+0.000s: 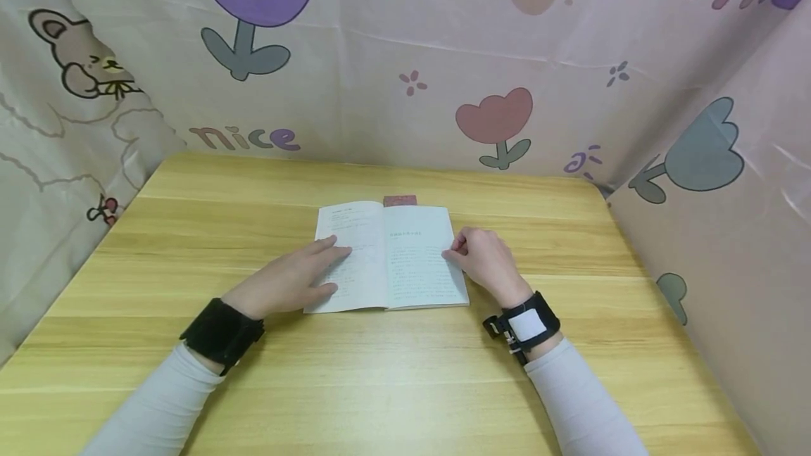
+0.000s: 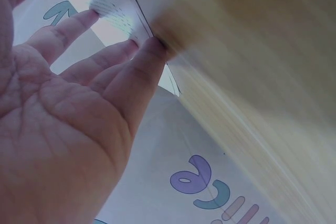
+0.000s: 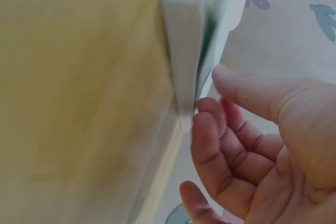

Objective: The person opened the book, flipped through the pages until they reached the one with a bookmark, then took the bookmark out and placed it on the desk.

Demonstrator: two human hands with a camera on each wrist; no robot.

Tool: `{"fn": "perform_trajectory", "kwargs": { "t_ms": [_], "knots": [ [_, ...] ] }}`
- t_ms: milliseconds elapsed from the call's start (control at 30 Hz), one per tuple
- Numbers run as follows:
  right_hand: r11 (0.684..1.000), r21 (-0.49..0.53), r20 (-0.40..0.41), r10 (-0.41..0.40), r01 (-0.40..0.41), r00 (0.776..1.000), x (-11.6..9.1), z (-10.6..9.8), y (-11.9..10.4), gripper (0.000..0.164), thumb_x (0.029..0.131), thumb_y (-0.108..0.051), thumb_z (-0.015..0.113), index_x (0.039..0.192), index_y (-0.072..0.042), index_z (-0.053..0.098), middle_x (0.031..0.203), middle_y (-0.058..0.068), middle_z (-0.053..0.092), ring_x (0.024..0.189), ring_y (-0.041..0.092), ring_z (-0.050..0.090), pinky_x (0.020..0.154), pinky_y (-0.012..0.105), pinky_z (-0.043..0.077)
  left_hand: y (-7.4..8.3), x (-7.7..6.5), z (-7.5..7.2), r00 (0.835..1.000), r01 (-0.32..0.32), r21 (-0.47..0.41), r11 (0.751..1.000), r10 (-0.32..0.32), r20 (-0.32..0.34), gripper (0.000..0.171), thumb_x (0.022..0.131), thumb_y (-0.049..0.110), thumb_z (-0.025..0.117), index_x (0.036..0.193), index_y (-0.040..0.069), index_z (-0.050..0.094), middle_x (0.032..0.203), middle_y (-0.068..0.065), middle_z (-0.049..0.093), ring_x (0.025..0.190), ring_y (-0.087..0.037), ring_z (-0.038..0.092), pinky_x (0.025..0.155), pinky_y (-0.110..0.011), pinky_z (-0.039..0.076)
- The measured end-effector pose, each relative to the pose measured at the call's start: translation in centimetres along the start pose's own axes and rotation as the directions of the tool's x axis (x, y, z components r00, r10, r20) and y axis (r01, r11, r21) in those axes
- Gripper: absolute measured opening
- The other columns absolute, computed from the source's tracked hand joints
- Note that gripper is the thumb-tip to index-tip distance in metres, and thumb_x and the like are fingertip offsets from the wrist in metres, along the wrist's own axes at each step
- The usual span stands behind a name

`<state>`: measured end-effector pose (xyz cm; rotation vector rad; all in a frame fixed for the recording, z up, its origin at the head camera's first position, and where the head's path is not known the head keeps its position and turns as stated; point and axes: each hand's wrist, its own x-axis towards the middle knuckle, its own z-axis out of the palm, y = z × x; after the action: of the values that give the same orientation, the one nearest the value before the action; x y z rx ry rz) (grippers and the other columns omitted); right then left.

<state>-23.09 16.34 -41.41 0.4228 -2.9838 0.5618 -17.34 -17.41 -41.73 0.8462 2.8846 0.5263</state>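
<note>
A paperback book [image 1: 418, 280] lies spread on the wooden table, printed text on both pages. Across the outer part of its left page [image 1: 355, 231] rests my left hand [image 1: 288, 280], fingers extended and spread. The left wrist view shows those fingertips [image 2: 153, 45] at the page's edge. My right hand [image 1: 489, 262] is at the book's right edge, pinching the outer margin of the right page between thumb and curled index finger. In the right wrist view, a few leaves [image 3: 212, 45] stand slightly apart from the thick page block [image 3: 184, 40] beside the thumb.
A small dark red piece [image 1: 400, 200] shows just past the book's top edge, by the spine. Printed cloth [image 1: 393, 34] hangs behind the table [image 1: 355, 385] and along both sides. Black bands [image 1: 223, 333] circle both wrists.
</note>
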Motion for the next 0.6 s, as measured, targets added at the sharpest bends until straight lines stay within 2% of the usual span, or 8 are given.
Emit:
{"fn": "perform_trajectory", "kwargs": {
  "t_ms": [200, 300, 433, 533, 600],
  "knots": [
    [0.999, -0.037, 0.043, 0.033, -0.031, 0.999, 0.06, -0.19, -0.43, 0.041, 0.080, -0.041, 0.075, 0.096, -0.004, 0.068, 0.063, 0.001, 0.053, 0.052, 0.014, 0.047, 0.045, 0.025, 0.031, 0.11, -0.04, -0.05, 1.000, -0.006, -0.005, 1.000, 0.006, -0.005, 0.065, 0.090, 0.029, 0.067, 0.146, 0.007, 0.043, 0.149, -0.018, 0.034, 0.134, -0.033, 0.033, 0.101, -0.050, 0.035],
    [0.997, -0.061, 0.068, 0.043, -0.039, 0.997, -0.06, -0.36, -0.45, 0.041, 0.082, -0.044, 0.073, 0.091, -0.004, 0.069, 0.055, -0.001, 0.042, 0.047, 0.013, 0.040, 0.043, 0.025, 0.025, 0.14, -0.08, -0.09, 1.000, -0.006, -0.011, 1.000, 0.006, -0.005, 0.065, 0.090, 0.029, 0.066, 0.146, 0.007, 0.043, 0.149, -0.019, 0.034, 0.134, -0.033, 0.033, 0.101, -0.050, 0.035],
    [0.998, -0.068, 0.065, 0.020, -0.015, 0.998, -0.19, -0.41, -0.40, 0.040, 0.084, -0.044, 0.071, 0.067, -0.009, 0.061, 0.052, -0.003, 0.032, 0.046, 0.012, 0.033, 0.044, 0.025, 0.022, 0.15, -0.06, -0.14, 1.000, 0.004, -0.018, 1.000, -0.004, 0.003, 0.065, 0.091, 0.030, 0.066, 0.147, 0.008, 0.041, 0.150, -0.018, 0.032, 0.135, -0.032, 0.032, 0.102, -0.050, 0.034],
    [0.998, -0.054, 0.055, 0.021, -0.018, 0.998, -0.09, -0.34, -0.40, 0.037, 0.083, -0.040, 0.073, 0.068, -0.008, 0.061, 0.054, -0.002, 0.037, 0.048, 0.012, 0.036, 0.044, 0.025, 0.024, 0.11, -0.03, -0.13, 1.000, 0.004, -0.014, 1.000, -0.004, 0.003, 0.065, 0.091, 0.030, 0.066, 0.147, 0.008, 0.042, 0.150, -0.018, 0.032, 0.135, -0.032, 0.032, 0.102, -0.050, 0.034],
    [0.999, -0.034, 0.046, 0.031, -0.029, 0.998, 0.03, -0.34, -0.37, 0.030, 0.083, -0.036, 0.074, 0.078, -0.007, 0.067, 0.059, -0.001, 0.046, 0.051, 0.013, 0.043, 0.045, 0.025, 0.029, 0.07, -0.03, -0.12, 1.000, 0.002, -0.009, 1.000, -0.002, 0.000, 0.065, 0.090, 0.030, 0.066, 0.147, 0.008, 0.042, 0.150, -0.018, 0.033, 0.135, -0.032, 0.032, 0.102, -0.050, 0.034]
  ]
}}
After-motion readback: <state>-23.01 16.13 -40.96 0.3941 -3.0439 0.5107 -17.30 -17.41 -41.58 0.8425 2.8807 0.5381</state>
